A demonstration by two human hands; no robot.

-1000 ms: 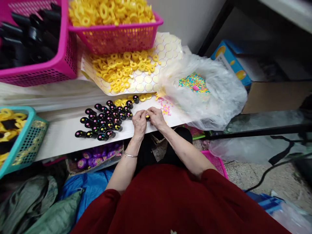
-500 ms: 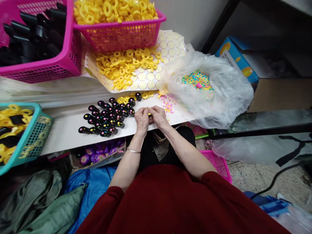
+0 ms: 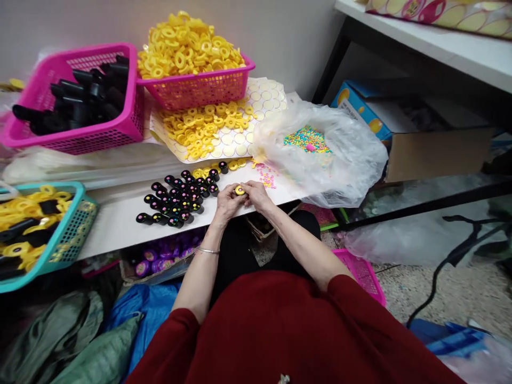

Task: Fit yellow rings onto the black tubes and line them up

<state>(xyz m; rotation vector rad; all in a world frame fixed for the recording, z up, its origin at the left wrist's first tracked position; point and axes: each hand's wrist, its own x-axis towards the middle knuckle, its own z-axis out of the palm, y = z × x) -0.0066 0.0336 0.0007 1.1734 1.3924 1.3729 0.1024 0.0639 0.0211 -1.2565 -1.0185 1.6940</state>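
Note:
My left hand and my right hand meet at the front edge of the white table. Together they pinch a small black tube capped with a yellow ring. Just left of my hands stands a cluster of several black tubes with coloured beads in their tops. Loose yellow rings lie on a sheet of round stickers behind them. To the right, an open plastic bag holds small coloured beads, with a few beads spilled near my right hand.
A pink basket of black tubes and a pink basket heaped with yellow rings stand at the back. A teal basket of finished pieces sits at the left edge. A cardboard box lies to the right, with another pink basket below.
The view has tilted up and shifted left. My hands stay together at the table's edge, and the yellow ring on the tube now shows between my fingers.

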